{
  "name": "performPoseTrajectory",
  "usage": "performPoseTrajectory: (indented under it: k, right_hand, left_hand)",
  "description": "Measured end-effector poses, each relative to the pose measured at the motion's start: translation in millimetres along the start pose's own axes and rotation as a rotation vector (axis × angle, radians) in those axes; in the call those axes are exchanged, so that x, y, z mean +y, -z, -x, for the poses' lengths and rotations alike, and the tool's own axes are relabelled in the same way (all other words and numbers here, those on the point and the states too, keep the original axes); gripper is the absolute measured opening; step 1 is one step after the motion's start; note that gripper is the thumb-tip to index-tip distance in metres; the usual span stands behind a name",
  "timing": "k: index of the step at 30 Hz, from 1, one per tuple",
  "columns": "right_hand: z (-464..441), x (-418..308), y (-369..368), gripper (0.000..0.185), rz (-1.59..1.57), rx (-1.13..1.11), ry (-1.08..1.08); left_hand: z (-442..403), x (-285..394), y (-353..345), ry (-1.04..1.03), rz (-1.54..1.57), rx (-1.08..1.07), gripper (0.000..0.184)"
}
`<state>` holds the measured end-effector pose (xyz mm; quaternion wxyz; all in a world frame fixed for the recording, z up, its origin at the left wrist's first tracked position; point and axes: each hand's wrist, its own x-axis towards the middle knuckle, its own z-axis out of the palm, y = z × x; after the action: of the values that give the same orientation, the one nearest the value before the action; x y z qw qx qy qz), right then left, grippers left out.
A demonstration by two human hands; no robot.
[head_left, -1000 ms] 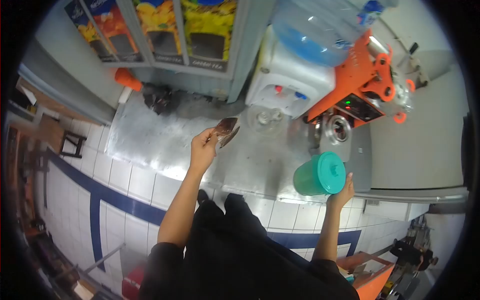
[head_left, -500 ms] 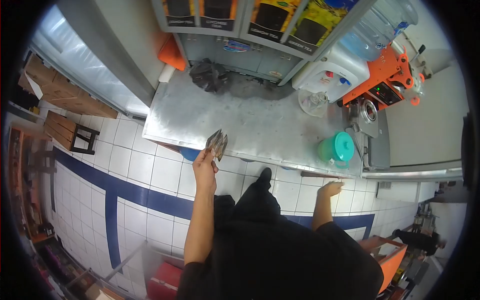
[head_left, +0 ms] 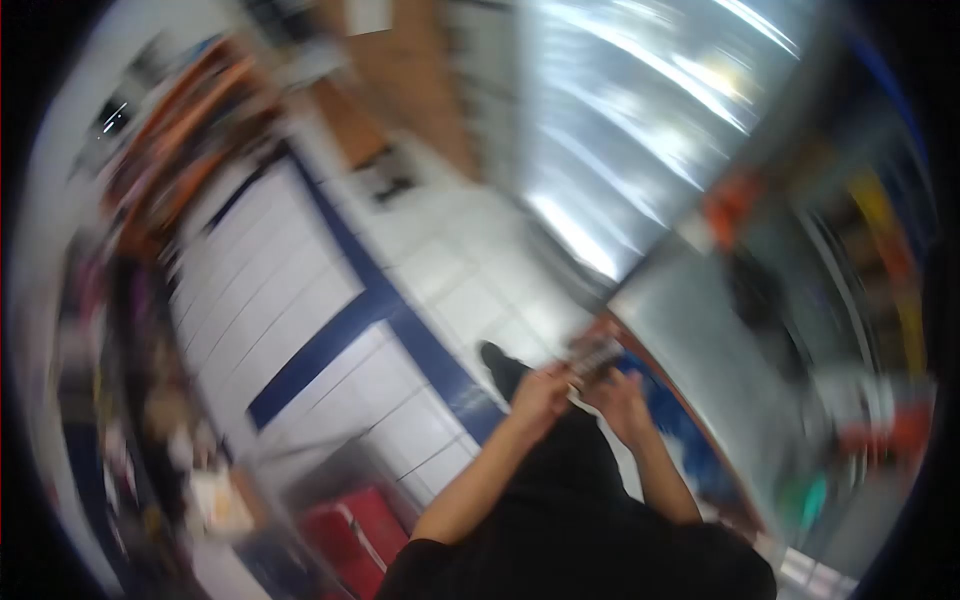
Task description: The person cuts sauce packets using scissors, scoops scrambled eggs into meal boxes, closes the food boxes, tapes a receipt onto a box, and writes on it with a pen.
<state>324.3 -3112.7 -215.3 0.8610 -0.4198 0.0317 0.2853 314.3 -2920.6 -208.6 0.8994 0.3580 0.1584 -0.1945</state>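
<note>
My left hand (head_left: 541, 397) is closed on a small shiny brownish packet (head_left: 594, 358), held in front of my body by the edge of the metal counter. Motion blur hides the packet's details and contents. Close beside it on the right is my right hand (head_left: 622, 408), its fingers blurred but apparently apart. Whether those fingers touch the packet, I cannot tell.
The metal counter (head_left: 690, 330) runs along my right, with a dark plastic bag (head_left: 757, 292) on it. A bright glass-fronted cabinet (head_left: 620, 120) stands ahead. A red box (head_left: 345, 545) sits at lower left, and a wooden stool (head_left: 350, 120) stands farther off.
The view has swung left, so the counter now lies on my right. My right hand has come from out at the side to beside the packet, which my left hand still holds.
</note>
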Motion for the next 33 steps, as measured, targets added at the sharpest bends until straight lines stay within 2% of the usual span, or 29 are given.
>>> performPoseTrajectory:
  k: [1, 2, 4, 8, 9, 11, 13, 15, 17, 18, 20, 21, 22, 23, 24, 25, 27, 28, 29, 31, 32, 33]
  right_hand:
    - [-44, -1, -40, 0.062, 0.121, -0.051, -0.047]
    - [-90, 23, -40, 0.064, 0.26, -0.216, -0.04]
    - [-165, 41, -107, 0.063, 0.506, -0.398, -0.091]
    - [-280, 115, -262, 0.051, 0.479, -0.886, -0.462]
    - [-272, 118, -329, 0.037, 0.482, -0.848, -0.519]
    - [-342, 163, -383, 0.045, 0.757, -1.171, -0.67]
    - [-363, 194, -479, 0.039, 0.968, -1.423, -0.584]
    - [-384, 245, -555, 0.037, 1.126, -1.625, -0.569]
    - [-401, 284, -630, 0.033, 1.179, -1.841, -0.735]
    - [-409, 304, -660, 0.026, 1.251, -1.88, -0.65]
    - [-418, 337, -735, 0.02, 1.392, -2.08, -0.241]
    - [-419, 336, -768, 0.022, 1.499, -2.135, -0.046]
    - [-418, 333, -798, 0.022, 1.421, -2.068, 0.019]
    - [-413, 337, -828, 0.024, 1.31, -2.018, 0.095]
    - [-446, 359, -844, 0.02, 1.191, -2.195, 0.456]
    - [-465, 370, -865, 0.021, 1.222, -2.186, 0.347]
    - [-498, 382, -928, 0.013, 1.317, -2.309, 0.288]
    - [-515, 388, -956, 0.021, 1.146, -2.454, 0.356]
    - [-528, 401, -982, 0.019, 1.243, -2.449, 0.23]
    - [-558, 426, -1043, 0.017, 1.181, -2.441, 0.177]
    - [-576, 439, -1075, 0.016, 1.218, -2.394, 0.155]
    - [-602, 456, -1100, 0.017, 1.121, -2.34, 0.189]
  left_hand:
    - [7, 27, 35, -0.085, -0.047, 0.066, 0.021]
    - [16, 56, 68, -0.128, -0.157, 0.183, 0.021]
    - [55, 127, 106, -0.21, -0.297, 0.4, 0.023]
    - [128, 176, 205, -0.595, -0.293, 0.756, 0.017]
    - [152, 191, 213, -0.66, -0.271, 0.883, 0.015]
    - [169, 193, 259, -0.763, -0.345, 1.251, 0.015]
    - [214, 225, 273, -0.605, -0.173, 1.393, 0.019]
    - [217, 221, 333, -0.749, -0.311, 1.565, 0.022]
    - [229, 246, 374, -0.679, -0.271, 1.62, 0.028]
    - [243, 265, 394, -0.641, -0.285, 1.612, 0.03]
    - [268, 306, 429, -0.545, -0.3, 1.547, 0.034]
    - [287, 333, 440, -0.444, -0.407, 1.613, 0.039]
    - [298, 355, 462, -0.35, -0.37, 1.612, 0.044]
    - [323, 388, 479, -0.09, -0.321, 1.648, 0.051]
    - [331, 408, 507, -0.038, -0.305, 1.737, 0.047]
    - [355, 440, 522, -0.057, -0.38, 1.734, 0.053]
    - [401, 520, 548, -0.098, -0.532, 1.71, 0.065]
    - [411, 550, 574, -0.311, -0.75, 1.66, 0.067]
    - [417, 578, 601, -0.525, -0.951, 1.584, 0.07]
    - [421, 644, 661, -0.894, -0.941, 1.271, 0.054]
    - [415, 673, 698, -0.92, -0.962, 1.235, 0.046]
    - [405, 702, 736, -0.949, -0.983, 1.201, 0.039]
